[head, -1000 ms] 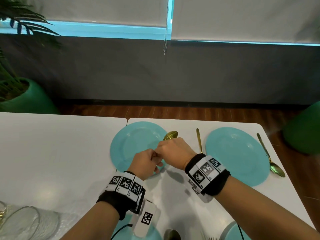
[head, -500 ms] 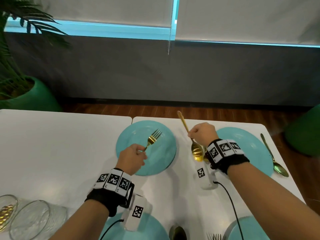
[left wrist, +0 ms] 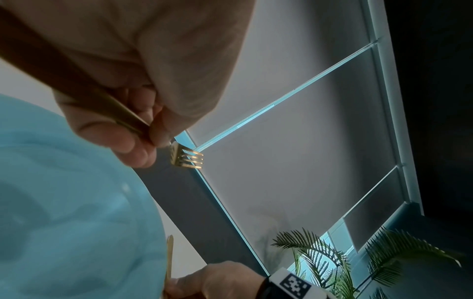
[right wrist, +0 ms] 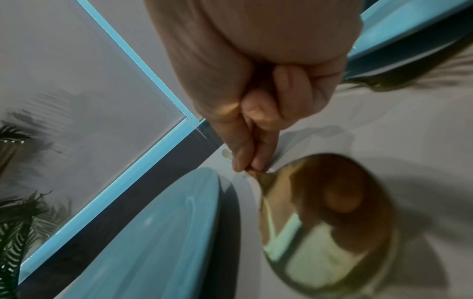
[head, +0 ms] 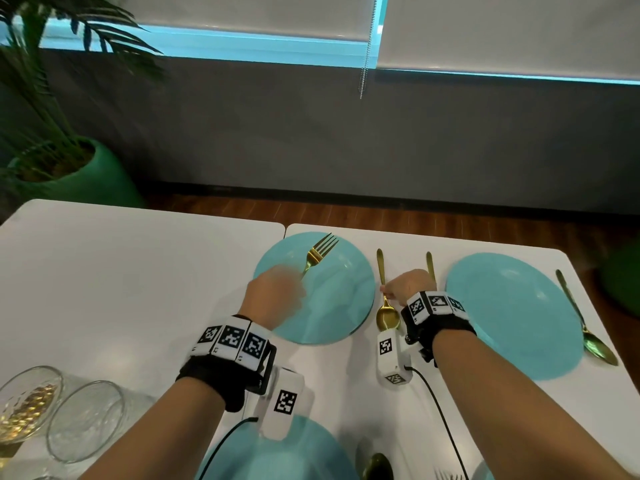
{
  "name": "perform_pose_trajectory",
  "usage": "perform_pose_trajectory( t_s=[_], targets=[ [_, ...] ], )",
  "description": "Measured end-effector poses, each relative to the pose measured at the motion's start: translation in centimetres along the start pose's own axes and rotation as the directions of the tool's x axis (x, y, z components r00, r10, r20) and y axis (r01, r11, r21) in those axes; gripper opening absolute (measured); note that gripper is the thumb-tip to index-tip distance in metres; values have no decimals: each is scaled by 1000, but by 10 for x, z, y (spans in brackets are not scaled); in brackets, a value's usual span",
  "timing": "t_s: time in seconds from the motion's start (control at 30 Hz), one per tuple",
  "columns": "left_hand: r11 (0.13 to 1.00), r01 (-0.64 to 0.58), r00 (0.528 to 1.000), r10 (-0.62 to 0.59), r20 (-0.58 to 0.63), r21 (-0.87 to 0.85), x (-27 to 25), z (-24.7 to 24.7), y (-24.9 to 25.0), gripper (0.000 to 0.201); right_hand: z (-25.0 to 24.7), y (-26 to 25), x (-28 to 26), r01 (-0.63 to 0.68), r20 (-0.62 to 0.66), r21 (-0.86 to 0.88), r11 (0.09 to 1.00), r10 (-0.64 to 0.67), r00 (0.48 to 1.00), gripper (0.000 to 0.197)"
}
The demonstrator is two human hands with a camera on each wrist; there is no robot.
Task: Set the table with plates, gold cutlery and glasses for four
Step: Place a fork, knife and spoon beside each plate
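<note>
My left hand (head: pixel 275 294) pinches a gold fork (head: pixel 317 254) by its handle and holds it over the far left blue plate (head: pixel 341 306), tines pointing away; the left wrist view shows the fork (left wrist: pixel 188 157) between thumb and fingers. My right hand (head: pixel 407 285) pinches the handle of a gold spoon (head: pixel 386 315) that lies just right of that plate, bowl toward me; its bowl (right wrist: pixel 327 220) fills the right wrist view. A second blue plate (head: pixel 512 320) lies to the right, with a gold handle (head: pixel 430 266) on its left and a gold spoon (head: pixel 588 327) on its right.
Two clear glasses (head: pixel 86 420) stand at the near left, one with gold pieces inside. Parts of two more blue plates (head: pixel 298 455) and a dark spoon (head: pixel 377 467) show at the bottom edge. A potted plant (head: pixel 69 168) stands on the floor beyond the white table (head: pixel 121 271).
My hands have parted, the fork in the left and the spoon in the right. The right hand has lowered the spoon to the table beside the plate; the left has lifted the fork farther over the plate.
</note>
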State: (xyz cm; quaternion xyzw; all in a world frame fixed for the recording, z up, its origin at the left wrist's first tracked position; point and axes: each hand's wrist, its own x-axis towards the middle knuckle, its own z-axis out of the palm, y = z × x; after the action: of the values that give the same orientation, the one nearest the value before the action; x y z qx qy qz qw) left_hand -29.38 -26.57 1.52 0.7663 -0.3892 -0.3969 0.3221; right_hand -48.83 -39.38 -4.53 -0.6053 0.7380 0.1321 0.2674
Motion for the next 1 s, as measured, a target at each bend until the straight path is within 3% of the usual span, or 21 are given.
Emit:
perform_pose_trajectory(
  t_s=[0.2, 0.43, 0.53, 0.63, 0.7, 0.77, 0.8, 0.87, 0.9, 1.0],
  targets=[
    [999, 27, 1000, -27, 8, -20, 0, -3, -5, 20, 1, -7, -1, -29, -22, 59, 998, 30, 999, 37],
    [999, 37, 999, -36, 24, -6, 1, -1, -2, 21, 5, -8, 4, -3, -36, -5, 1000, 3, 999, 41],
    [999, 38, 999, -38, 28, 2, 2, -2, -1, 21, -2, -5, 0, -29, -42, 89, 996, 33, 999, 42],
    [999, 47, 998, -47, 30, 7, 1, -5, 1, 21, -19, -6, -13, 69, -132, 93, 993, -56, 990, 34],
    [998, 56, 998, -57, 35, 11, 0, -8, 3, 22, -27, -17, -35, 293, -290, 159, 943, -240, 927, 25],
    [997, 75, 996, -76, 50, 25, -3, -11, 5, 22, -31, -37, -66, 557, -393, 161, 815, -465, 793, 22],
    [995, 88, 994, -90, 59, 44, -4, -13, 6, 23, -33, -48, -82, 666, -378, 81, 742, -595, 709, 23],
    [989, 110, 990, -118, 80, 100, -5, -18, 7, 29, -31, -69, -105, 791, -215, -155, 591, -802, 557, 27],
    [985, 112, 988, -126, 94, 134, -6, -20, 7, 32, -28, -77, -113, 809, -115, -261, 526, -850, 515, 28],
    [973, 83, 986, -111, 123, 214, -10, -30, 5, 37, -19, -92, -127, 823, 65, -409, 395, -887, 458, 26]
  ],
)
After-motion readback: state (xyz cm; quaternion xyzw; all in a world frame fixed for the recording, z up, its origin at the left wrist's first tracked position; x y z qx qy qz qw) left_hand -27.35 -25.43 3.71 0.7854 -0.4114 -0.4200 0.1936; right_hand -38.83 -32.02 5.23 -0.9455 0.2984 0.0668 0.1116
